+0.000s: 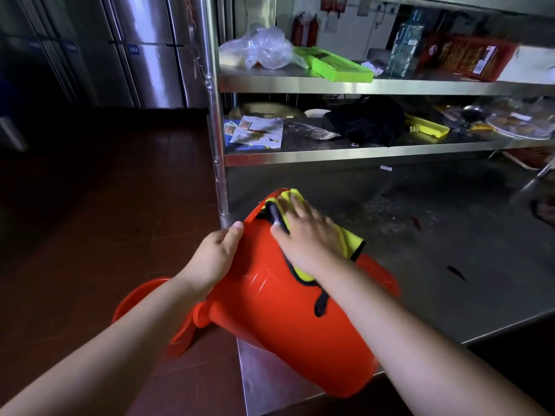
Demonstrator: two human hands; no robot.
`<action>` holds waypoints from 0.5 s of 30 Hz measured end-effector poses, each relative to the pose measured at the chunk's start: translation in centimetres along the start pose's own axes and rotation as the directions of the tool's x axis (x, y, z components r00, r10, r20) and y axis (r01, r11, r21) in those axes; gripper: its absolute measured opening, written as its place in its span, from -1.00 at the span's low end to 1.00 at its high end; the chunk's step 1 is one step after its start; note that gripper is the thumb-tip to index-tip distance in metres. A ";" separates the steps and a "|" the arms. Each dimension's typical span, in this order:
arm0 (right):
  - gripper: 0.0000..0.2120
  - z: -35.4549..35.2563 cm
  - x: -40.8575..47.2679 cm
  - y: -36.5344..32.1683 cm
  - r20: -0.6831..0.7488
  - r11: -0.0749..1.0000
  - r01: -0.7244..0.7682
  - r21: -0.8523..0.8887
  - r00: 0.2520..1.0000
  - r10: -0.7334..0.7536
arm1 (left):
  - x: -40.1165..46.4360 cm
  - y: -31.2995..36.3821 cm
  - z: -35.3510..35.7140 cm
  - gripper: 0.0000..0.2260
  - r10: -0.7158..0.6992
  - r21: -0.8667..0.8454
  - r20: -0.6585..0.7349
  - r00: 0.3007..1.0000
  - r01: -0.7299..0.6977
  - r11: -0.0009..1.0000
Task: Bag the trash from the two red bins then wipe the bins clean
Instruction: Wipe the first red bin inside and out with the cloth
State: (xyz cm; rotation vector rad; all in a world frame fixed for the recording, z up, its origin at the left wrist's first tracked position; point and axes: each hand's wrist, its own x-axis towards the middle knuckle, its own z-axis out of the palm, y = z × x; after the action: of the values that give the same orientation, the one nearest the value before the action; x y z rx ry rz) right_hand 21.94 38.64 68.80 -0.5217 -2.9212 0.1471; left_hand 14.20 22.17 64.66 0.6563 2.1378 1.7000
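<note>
A red bin (270, 319) lies tilted on the corner of a steel table (450, 265), its base pointing away from me and its wide rim toward me. My left hand (214, 255) grips the bin's left side near the base, thumb on top. My right hand (303, 235) presses flat, with straight fingers, on a yellow cloth with black edging (350, 240) spread over the bin's upper outer wall. A second red bin (141, 295) shows partly behind my left forearm, lower down on the floor side.
A steel shelf post (217, 145) stands just behind the bin. The shelves hold a clear plastic bag (264, 48), green trays (333, 64), papers (258, 133), a black cloth (366, 121) and a bottle (405, 46). Dark red floor (105, 205) and steel refrigerators (150, 49) lie left.
</note>
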 end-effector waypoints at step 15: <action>-0.22 3.1 -9.5 0.6 -0.088 0.911 0.317 -0.266 0.932 -0.350 | 0.5 -0.2 0.9 -0.62 0.059 -0.031 0.080 0.995 -0.057 0.998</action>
State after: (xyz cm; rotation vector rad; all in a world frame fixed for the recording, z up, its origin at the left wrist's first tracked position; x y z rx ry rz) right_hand 30.31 35.64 64.26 -0.0491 -2.8546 -0.2900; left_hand 14.20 23.13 64.30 0.7724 2.0543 1.7001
